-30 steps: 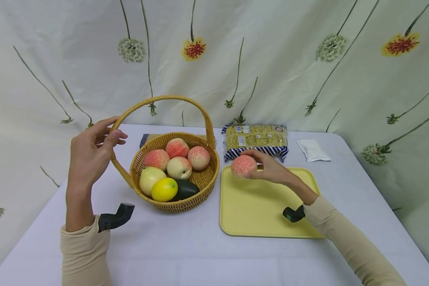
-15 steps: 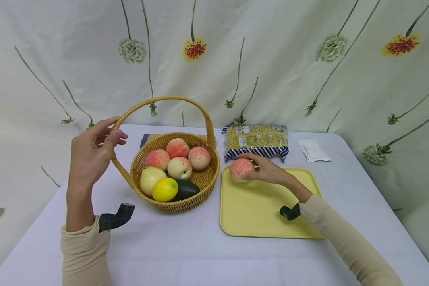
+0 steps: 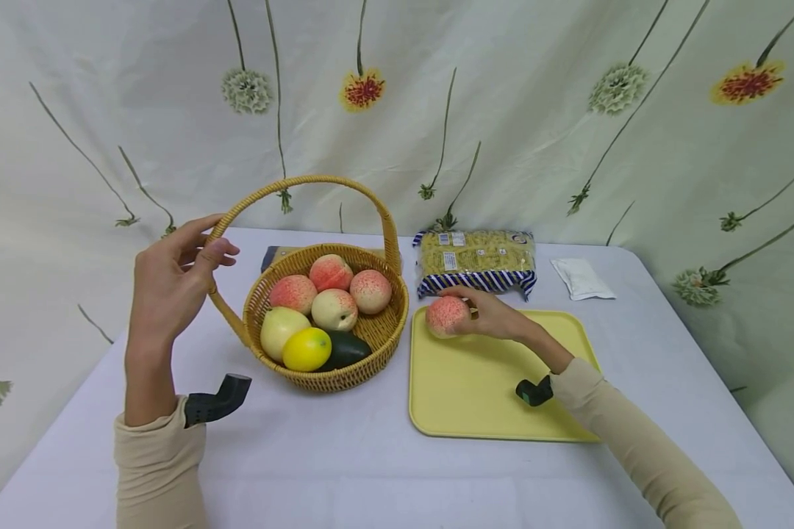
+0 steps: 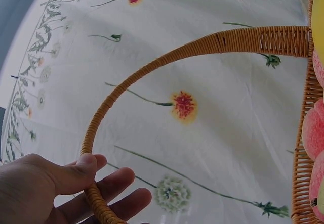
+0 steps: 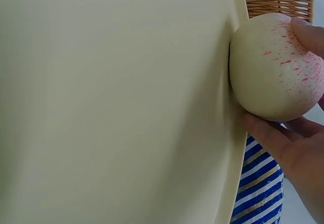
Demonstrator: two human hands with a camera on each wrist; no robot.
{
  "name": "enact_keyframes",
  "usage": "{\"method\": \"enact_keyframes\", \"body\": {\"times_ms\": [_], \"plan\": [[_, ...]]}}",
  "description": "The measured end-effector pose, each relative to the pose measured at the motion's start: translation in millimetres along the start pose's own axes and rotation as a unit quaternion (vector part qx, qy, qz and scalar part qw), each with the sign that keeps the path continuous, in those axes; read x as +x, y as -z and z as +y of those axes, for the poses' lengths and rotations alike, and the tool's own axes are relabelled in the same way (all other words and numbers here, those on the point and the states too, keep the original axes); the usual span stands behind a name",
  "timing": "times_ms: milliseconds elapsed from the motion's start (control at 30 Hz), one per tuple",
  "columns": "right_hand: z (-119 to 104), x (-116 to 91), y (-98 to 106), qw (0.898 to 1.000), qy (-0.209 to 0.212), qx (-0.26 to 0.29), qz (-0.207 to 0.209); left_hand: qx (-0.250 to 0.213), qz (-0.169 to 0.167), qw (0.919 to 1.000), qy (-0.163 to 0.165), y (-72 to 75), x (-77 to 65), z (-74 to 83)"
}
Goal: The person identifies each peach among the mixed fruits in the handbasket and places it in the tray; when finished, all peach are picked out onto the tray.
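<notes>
My left hand [image 3: 175,283] grips the basket's [image 3: 344,380] handle [image 3: 311,180] at its left side, left of centre in the frame, thumb on one face and fingers round the other. My right hand [image 3: 492,316] holds one red-speckled peach [image 3: 448,317], just right of the frame's centre, pinched over the tray's [image 3: 490,389] upper left corner; I cannot tell whether it rests on the rim.

I count seven pieces in the basket: four peaches [image 3: 334,309] at the back and middle, and one pear [image 3: 282,332], one lemon [image 3: 307,349] and one dark fruit [image 3: 345,351] at the front. With the one I hold, that makes five peaches.

The basket's right rim and the tray's upper left edge nearly meet in the picture. Within the basket, woven floor shows at the lower right, below the rightmost peach. One pasta bag [image 3: 476,253] lies just behind the tray, one white packet [image 3: 581,278] to the upper right. Open room on the table [image 3: 344,455] runs from basket and tray down to the bottom of the frame; another strip lies right of the tray, up to the slanting table edge.
</notes>
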State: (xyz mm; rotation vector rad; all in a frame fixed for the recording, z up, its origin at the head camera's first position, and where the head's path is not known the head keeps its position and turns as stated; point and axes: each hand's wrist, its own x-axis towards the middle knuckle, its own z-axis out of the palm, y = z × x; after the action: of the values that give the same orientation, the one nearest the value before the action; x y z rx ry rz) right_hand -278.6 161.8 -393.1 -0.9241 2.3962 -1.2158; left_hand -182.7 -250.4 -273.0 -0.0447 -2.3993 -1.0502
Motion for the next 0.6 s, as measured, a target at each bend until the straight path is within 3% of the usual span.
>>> {"method": "enact_keyframes", "body": {"times_ms": [333,600], "plan": [[3.6,0.3,-0.2,1.000,0.009,-0.001,-0.015,0.000,0.001,1.0000,0.000,0.6,0.0,-0.1],[-0.2,1.5,1.5,0.999,0.007,-0.032,-0.011,0.001,0.001,1.0000,0.000,0.6,0.6,0.0]]}}
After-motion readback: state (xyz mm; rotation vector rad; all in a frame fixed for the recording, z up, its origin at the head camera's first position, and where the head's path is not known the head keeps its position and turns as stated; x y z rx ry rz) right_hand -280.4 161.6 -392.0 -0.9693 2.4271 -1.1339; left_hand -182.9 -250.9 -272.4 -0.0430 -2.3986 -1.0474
